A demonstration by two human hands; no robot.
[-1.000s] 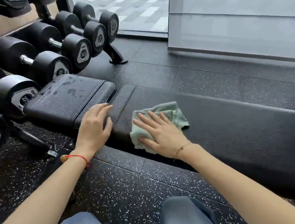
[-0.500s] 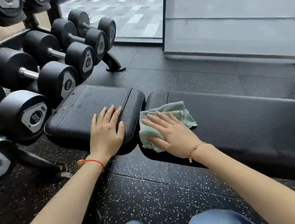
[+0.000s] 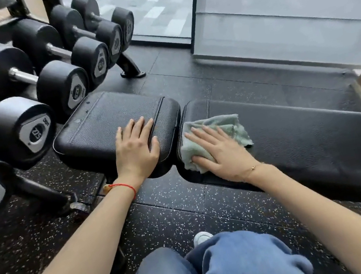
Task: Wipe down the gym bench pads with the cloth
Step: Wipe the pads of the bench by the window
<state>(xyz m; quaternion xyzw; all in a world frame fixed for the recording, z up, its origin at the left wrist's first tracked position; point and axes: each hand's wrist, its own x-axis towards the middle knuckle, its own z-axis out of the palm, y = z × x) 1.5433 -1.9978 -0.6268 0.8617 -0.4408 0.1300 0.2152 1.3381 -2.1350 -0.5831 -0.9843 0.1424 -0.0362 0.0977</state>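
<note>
Two pads make up this bench, and I have a hand on each. My left hand (image 3: 137, 150) lies flat with straight fingers on the short seat pad (image 3: 110, 129) at the frame's centre, only steadying it. My right hand (image 3: 219, 151) presses the green cloth (image 3: 224, 129) with spread, flat fingers — nothing pinched — onto the near end of the long back pad (image 3: 307, 138), just right of the gap between the pads.

As for progress, I judge the job is at an early or middle stage. The seat pad shows a few small drops near its upper left corner, so it may need another pass. The cloth sits only at the long pad's left end, and the whole stretch running to the right edge of the frame shows no sign of wiping that I can make out — that length is most likely what remains. Dumbbells (image 3: 62, 85) fill the rack at upper left.
</note>
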